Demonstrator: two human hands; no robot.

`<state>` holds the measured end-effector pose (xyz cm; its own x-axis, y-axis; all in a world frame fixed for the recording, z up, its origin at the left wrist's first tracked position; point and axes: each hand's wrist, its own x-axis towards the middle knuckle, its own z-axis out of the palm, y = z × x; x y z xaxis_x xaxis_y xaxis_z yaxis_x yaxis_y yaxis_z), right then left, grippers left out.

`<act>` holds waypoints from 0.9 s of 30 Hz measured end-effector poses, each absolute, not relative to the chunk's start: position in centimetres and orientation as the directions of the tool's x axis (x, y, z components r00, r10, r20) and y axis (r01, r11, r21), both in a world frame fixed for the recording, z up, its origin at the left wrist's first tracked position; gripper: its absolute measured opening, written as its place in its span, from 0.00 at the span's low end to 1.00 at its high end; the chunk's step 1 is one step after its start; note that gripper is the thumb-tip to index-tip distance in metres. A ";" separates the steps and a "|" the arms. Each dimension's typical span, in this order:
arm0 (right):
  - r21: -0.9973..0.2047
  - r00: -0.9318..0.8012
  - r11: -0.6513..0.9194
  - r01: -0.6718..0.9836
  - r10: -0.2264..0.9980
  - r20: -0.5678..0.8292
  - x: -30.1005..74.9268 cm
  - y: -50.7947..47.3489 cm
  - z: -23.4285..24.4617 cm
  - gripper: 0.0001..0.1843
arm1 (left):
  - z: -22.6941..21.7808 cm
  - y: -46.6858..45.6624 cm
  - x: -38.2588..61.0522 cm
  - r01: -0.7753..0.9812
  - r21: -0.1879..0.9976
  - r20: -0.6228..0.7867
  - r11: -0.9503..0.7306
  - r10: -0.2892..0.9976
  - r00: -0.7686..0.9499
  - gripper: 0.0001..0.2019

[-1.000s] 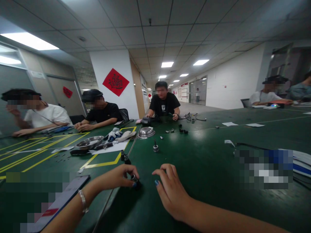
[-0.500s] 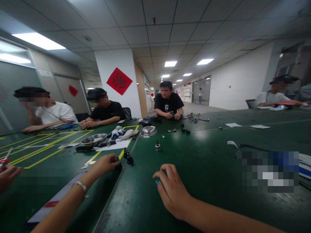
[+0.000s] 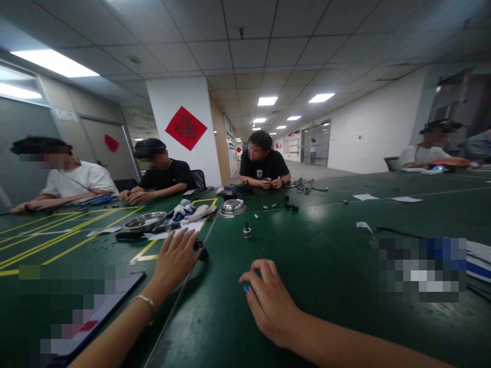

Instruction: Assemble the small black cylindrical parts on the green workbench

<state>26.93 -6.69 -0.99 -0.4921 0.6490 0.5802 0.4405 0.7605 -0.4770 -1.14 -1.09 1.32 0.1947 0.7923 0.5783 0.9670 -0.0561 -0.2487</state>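
Note:
My left hand (image 3: 174, 263) is stretched out flat with its fingers apart, palm down. Beside its fingertips and partly behind them stand small black cylindrical parts (image 3: 203, 254) on the green table's seam; no part shows in its grasp. My right hand (image 3: 270, 304) rests on the table, fingers loosely curled and thumb apart from the index finger. A small blue patch (image 3: 246, 289) shows at its thumb tip. Nothing is visible between these fingers. Farther forward stands a small round metal piece with a dark pointed top (image 3: 247, 232), apart from both hands.
An upturned metal bowl (image 3: 232, 206), a metal dish (image 3: 132, 223) and work gloves (image 3: 201, 212) lie ahead. A clipboard (image 3: 123, 295) is left of my left forearm. Papers (image 3: 365, 197) and a dark cable (image 3: 399, 233) lie right. Several people sit around the table.
My left hand has opened from a pinch at a small black part and spread its fingers, now covering some of the parts. The right hand stays put. The red-handled tool at far left has left view.

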 end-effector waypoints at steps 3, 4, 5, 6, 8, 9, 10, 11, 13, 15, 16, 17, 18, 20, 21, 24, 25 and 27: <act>-0.477 -0.483 0.761 0.440 0.648 0.589 26.9 -6.6 -1.1 0.15 | 0.3 -0.8 -0.3 0.944 -0.301 0.547 -0.133 0.787 0.285 0.23; -0.478 -0.483 0.759 0.441 0.650 0.587 26.8 -6.6 -1.2 0.15 | 0.0 -0.6 -0.3 0.939 -0.319 0.546 -0.131 0.784 0.295 0.23; -0.479 -0.484 0.758 0.443 0.652 0.584 26.8 -6.6 -1.2 0.15 | -0.3 -0.5 -0.5 0.934 -0.337 0.551 -0.122 0.778 0.300 0.23; -0.479 -0.486 0.758 0.442 0.652 0.582 26.8 -6.6 -1.2 0.14 | -0.5 -0.4 -0.7 0.930 -0.351 0.561 -0.109 0.771 0.302 0.23; -0.481 -0.493 0.758 0.441 0.652 0.576 26.9 -6.5 -1.3 0.14 | -0.8 -0.3 -1.3 0.928 -0.363 0.589 -0.084 0.751 0.299 0.22; -0.482 -0.494 0.758 0.440 0.652 0.575 26.9 -6.5 -1.3 0.14 | -0.8 -0.3 -1.5 0.930 -0.360 0.604 -0.075 0.740 0.294 0.22; -0.483 -0.494 0.757 0.440 0.653 0.575 26.9 -6.5 -1.3 0.14 | -0.8 -0.3 -1.8 0.933 -0.354 0.618 -0.066 0.732 0.286 0.22; -0.483 -0.493 0.757 0.440 0.654 0.574 26.9 -6.5 -1.3 0.14 | -0.9 -0.3 -1.9 0.937 -0.345 0.631 -0.053 0.726 0.273 0.22; -0.485 -0.496 0.755 0.441 0.655 0.570 26.9 -6.5 -1.2 0.14 | -1.0 -0.2 -2.1 0.947 -0.321 0.653 -0.012 0.722 0.231 0.23; -0.489 -0.499 0.752 0.442 0.659 0.563 26.9 -6.6 -1.1 0.14 | -1.2 -0.2 -2.1 0.956 -0.290 0.666 0.047 0.727 0.167 0.23; -0.492 -0.499 0.749 0.443 0.662 0.560 26.9 -6.6 -1.1 0.14 | -1.3 -0.1 -2.1 0.959 -0.272 0.668 0.075 0.733 0.132 0.24; -0.495 -0.500 0.748 0.443 0.664 0.557 27.0 -6.6 -1.1 0.14 | -1.4 -0.1 -2.1 0.962 -0.253 0.667 0.100 0.738 0.099 0.24; -0.496 -0.500 0.748 0.442 0.664 0.556 27.0 -6.6 -1.1 0.14 | -1.5 -0.1 -2.1 0.965 -0.235 0.661 0.115 0.747 0.072 0.24; -0.495 -0.502 0.751 0.437 0.660 0.559 26.9 -6.6 -1.1 0.14 | -1.4 -0.1 -2.1 0.972 -0.203 0.639 0.122 0.768 0.037 0.24; -0.493 -0.502 0.753 0.435 0.658 0.561 26.9 -6.6 -1.2 0.14 | -1.4 -0.1 -2.1 0.975 -0.188 0.627 0.118 0.779 0.027 0.24; -0.495 -0.496 0.751 0.436 0.660 0.564 26.9 -6.6 -1.3 0.15 | -1.4 0.1 -2.3 0.984 -0.129 0.610 0.120 0.792 -0.016 0.23; -0.498 -0.495 0.749 0.437 0.662 0.562 26.9 -6.6 -1.3 0.15 | -1.4 0.3 -2.4 0.987 -0.106 0.616 0.124 0.787 -0.032 0.23; -0.501 -0.496 0.748 0.436 0.664 0.559 26.9 -6.6 -1.3 0.15 | -1.6 0.5 -2.6 0.989 -0.071 0.644 0.128 0.764 -0.053 0.24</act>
